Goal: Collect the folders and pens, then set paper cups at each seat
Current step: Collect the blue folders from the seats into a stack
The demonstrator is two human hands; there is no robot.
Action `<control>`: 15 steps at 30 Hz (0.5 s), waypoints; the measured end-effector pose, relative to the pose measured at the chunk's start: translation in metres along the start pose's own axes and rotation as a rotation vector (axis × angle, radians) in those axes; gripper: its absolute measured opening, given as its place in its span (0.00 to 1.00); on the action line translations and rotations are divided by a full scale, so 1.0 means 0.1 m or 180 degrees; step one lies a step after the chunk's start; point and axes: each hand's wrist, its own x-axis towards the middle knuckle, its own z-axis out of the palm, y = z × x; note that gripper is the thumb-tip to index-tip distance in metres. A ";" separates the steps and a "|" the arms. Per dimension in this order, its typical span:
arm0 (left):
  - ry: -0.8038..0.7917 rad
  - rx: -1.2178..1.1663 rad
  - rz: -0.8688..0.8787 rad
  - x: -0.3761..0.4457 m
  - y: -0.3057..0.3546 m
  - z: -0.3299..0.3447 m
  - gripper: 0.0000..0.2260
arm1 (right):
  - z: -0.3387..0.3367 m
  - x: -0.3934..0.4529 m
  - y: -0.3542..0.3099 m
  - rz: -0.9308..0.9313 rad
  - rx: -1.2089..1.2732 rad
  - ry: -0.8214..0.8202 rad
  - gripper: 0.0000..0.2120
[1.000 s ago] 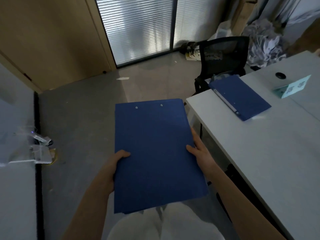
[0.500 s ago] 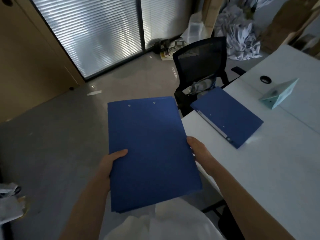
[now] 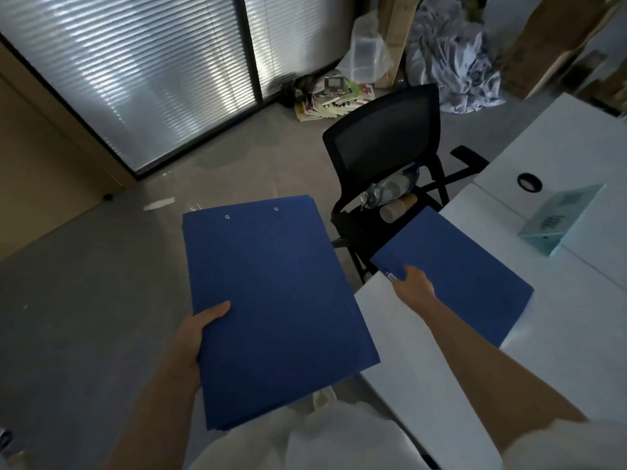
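My left hand [image 3: 196, 337] grips the left edge of a stack of blue folders [image 3: 274, 300], thumb on top, held flat in front of me. Another blue folder [image 3: 461, 276] lies on the white table [image 3: 424, 374], its near corner hanging over the table's edge. My right hand [image 3: 415, 288] rests on that folder's near-left corner, fingers curled over its spine edge. A stack of paper cups [image 3: 398, 208] lies on its side on the seat of the black chair [image 3: 383, 144]. No pens are visible.
A pale green box [image 3: 556, 222] stands on the table beside a round cable hole [image 3: 528, 182]. The chair is pushed against the table's far-left corner. Magazines [image 3: 332, 100] and crumpled cloth [image 3: 454, 66] lie on the floor by the blinds.
My right hand let go of the held stack and reached right to the folder on the table. The left hand alone now carries the stack. I have stepped closer to the table.
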 end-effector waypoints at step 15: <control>-0.0512 0.0468 -0.0266 1.46 1.70 -0.27 0.14 | 0.92 -0.32 -0.68 0.1229 0.0959 0.1356 0.15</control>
